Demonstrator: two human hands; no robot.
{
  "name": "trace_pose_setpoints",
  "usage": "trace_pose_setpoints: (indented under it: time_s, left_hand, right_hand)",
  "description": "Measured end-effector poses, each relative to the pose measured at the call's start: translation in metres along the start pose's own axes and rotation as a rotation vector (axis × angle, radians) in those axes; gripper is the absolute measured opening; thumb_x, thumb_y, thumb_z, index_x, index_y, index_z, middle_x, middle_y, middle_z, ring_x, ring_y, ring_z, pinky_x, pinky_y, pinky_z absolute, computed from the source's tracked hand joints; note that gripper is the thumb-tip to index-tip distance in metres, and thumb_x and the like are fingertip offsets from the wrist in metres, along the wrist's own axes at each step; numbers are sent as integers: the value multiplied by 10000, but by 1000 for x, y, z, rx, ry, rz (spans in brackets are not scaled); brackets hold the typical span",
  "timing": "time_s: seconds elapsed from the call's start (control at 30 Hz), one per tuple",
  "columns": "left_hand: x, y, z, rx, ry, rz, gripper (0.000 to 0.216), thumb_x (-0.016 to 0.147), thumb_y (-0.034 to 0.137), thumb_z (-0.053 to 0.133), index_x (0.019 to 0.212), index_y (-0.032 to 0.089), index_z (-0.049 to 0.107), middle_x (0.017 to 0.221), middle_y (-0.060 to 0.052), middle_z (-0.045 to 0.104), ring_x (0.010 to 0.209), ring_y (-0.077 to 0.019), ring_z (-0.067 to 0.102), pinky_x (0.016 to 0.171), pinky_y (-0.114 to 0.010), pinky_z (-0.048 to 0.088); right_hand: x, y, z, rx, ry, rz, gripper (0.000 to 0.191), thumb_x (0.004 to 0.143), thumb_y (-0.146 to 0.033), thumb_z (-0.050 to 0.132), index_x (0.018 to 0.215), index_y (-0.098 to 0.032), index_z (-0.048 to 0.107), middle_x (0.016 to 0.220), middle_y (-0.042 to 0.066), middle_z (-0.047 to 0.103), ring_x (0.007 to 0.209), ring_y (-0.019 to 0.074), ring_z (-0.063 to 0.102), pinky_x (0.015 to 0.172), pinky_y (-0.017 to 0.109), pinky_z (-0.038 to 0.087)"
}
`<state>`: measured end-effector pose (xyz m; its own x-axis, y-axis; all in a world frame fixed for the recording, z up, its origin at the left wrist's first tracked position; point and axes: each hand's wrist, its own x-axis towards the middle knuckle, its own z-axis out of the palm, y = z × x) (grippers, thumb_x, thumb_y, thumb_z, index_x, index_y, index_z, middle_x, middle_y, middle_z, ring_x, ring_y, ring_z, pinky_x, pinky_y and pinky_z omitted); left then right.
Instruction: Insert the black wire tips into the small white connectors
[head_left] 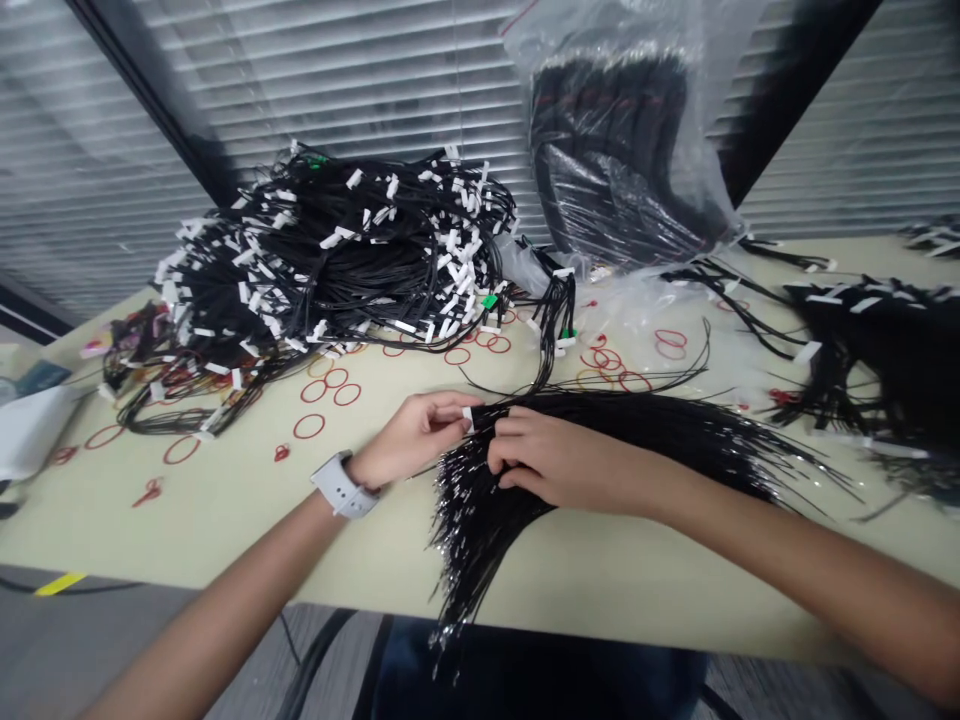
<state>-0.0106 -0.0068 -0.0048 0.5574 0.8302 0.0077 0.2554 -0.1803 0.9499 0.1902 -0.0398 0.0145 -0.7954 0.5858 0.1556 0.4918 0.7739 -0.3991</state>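
A thick bundle of loose black wires (660, 425) with bare metal tips lies across the pale table (247, 520), its tips fanning over the near edge. My left hand (416, 437), a white watch on its wrist, pinches a small white connector (469, 417) between thumb and fingers. My right hand (544, 458) rests on the bundle right beside it, fingers curled and pinching wires near the connector. The two hands almost touch.
A big heap of finished black harnesses with white connectors (337, 250) fills the back left. A clear plastic bag of black wires (622, 150) stands behind. More harnesses (877, 350) lie at right. Red rubber bands (330, 390) are scattered about. A white object (30, 425) sits far left.
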Motion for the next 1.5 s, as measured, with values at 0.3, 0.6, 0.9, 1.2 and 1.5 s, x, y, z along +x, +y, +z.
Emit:
trace_pose_setpoints:
  time_s: [0.3, 0.6, 0.9, 1.2, 1.5]
  left_hand:
    - [2, 2, -1, -90, -21, 29, 202, 792, 103, 542, 988, 125, 583, 850, -48, 643, 742, -121, 586, 688, -261, 470]
    - [4, 3, -5, -168, -29, -87, 208, 786, 165, 592, 991, 132, 574, 883, -56, 654, 820, -142, 604, 782, -291, 475]
    - [5, 4, -4, -186, -12, -114, 206, 768, 150, 615, 973, 145, 592, 892, -51, 667, 817, -150, 623, 792, -301, 496]
    - [4, 4, -4, -174, -10, -111, 190, 775, 165, 622, 963, 147, 609, 927, -54, 667, 851, -150, 620, 823, -297, 493]
    - [5, 4, -3, -191, 14, -152, 195, 767, 137, 619, 961, 128, 596, 883, -51, 665, 814, -144, 623, 798, -290, 493]
  right_hand:
    - [-1, 3, 8, 23, 155, 169, 119, 821, -72, 484, 770, -171, 522, 789, 27, 564, 766, 153, 488, 737, 315, 390]
    - [-6, 8, 16, 76, 442, 326, 64, 802, -154, 544, 747, -176, 567, 751, 15, 579, 764, 157, 510, 716, 297, 398]
    - [-8, 14, 30, 83, 549, 414, 76, 830, -150, 490, 780, -174, 542, 746, 13, 589, 694, 137, 529, 662, 266, 400]
    - [-11, 11, 26, -111, 564, 396, 91, 807, -134, 482, 725, -167, 504, 669, 14, 548, 610, 130, 479, 586, 258, 356]
    - [-12, 9, 27, -111, 511, 355, 106, 817, -151, 477, 729, -156, 536, 697, 22, 576, 648, 137, 499, 639, 271, 371]
